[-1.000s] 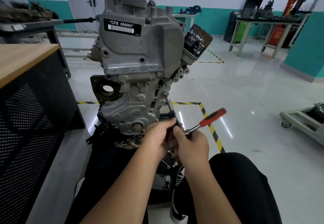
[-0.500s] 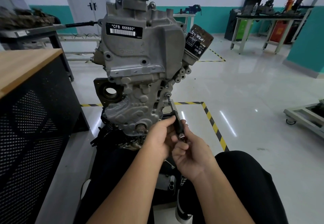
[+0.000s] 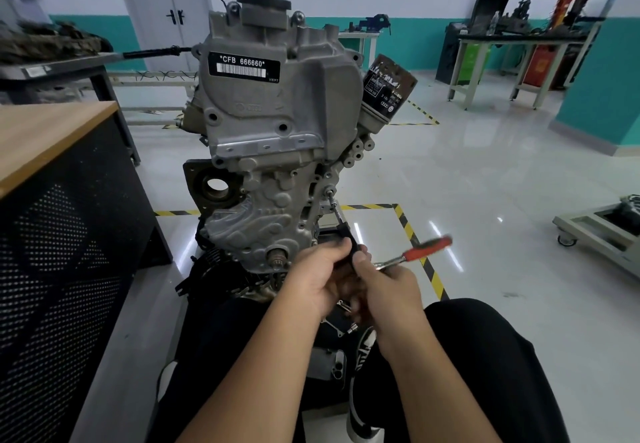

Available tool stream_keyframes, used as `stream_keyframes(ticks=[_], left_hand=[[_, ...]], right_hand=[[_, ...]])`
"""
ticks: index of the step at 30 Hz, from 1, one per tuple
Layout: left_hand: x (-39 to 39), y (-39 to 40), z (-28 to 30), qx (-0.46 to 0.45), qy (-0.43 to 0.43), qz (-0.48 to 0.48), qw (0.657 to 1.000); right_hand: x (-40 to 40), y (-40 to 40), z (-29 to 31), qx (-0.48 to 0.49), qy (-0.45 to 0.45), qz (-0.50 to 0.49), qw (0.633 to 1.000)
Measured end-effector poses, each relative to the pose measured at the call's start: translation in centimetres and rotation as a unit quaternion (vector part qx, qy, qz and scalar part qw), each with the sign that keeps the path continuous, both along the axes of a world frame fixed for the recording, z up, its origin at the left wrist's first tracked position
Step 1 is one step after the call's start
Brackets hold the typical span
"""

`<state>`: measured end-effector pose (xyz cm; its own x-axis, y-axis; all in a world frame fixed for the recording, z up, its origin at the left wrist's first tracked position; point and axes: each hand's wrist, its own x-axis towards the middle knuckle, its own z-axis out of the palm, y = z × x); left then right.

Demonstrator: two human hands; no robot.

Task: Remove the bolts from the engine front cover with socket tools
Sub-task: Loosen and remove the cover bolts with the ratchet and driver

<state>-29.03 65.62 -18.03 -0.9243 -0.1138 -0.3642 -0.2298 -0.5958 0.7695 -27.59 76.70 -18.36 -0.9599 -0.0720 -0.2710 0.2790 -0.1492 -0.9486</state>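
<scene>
1. A grey cast-metal engine front cover stands upright in the centre of the view, facing the camera, with a black label reading "CFB 666660" near its top.
2. On the cover's lower right edge sits a small bolt; a thin socket extension slants down from it toward the hands. Whether the socket is fully seated on the bolt is too small to tell.
3. The left hand curls its fingers round the lower end of the extension, just below the cover.
4. The right hand touches the left, its thumb up against the tool. It grips the head end of a ratchet, whose red handle sticks out to the right and is blurred. The ratchet head itself is hidden between the hands.
5. A black oil filter juts out at the engine's upper right.
6. A wood-topped cabinet with a perforated black side stands at left, cut off by the frame.
7. The person's dark-trousered knees fill the bottom edge; yellow-black floor tape runs behind the hands.
</scene>
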Motion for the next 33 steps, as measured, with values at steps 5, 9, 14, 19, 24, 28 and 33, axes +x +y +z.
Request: stream_keyframes(ticks=[5,9,14,19,24,28,33], left_hand=[[0.2,-0.1,0.1,-0.001,-0.038,-0.025,0.999],[0.0,-0.8,0.1,0.009,-0.036,-0.044,0.998],[0.0,-0.1,-0.3,-0.009,-0.038,-0.01,0.999],[-0.3,-1.1,-0.3,0.051,-0.029,-0.056,0.997],[-0.4,-0.2,-0.9,-0.008,-0.034,-0.001,0.999],[-0.4,-0.3,-0.5,0.034,-0.048,-0.032,0.998],[-0.4,0.2,-0.6,0.003,-0.026,0.002,1.0]], right_hand=[[0.4,-0.7,0.2,-0.159,-0.059,-0.002,0.985],[0.7,-0.5,0.6,-0.335,-0.15,0.054,0.929],[0.5,-1.0,-0.7,0.098,0.04,-0.056,0.993],[0.9,-0.8,0.7,-0.38,-0.177,0.047,0.907],[0.3,-1.4,-1.1,0.14,0.057,-0.048,0.987],[0.7,-1.4,0.1,-0.326,-0.161,0.026,0.931],[0.0,-0.8,-0.5,-0.034,-0.028,-0.007,0.999]])
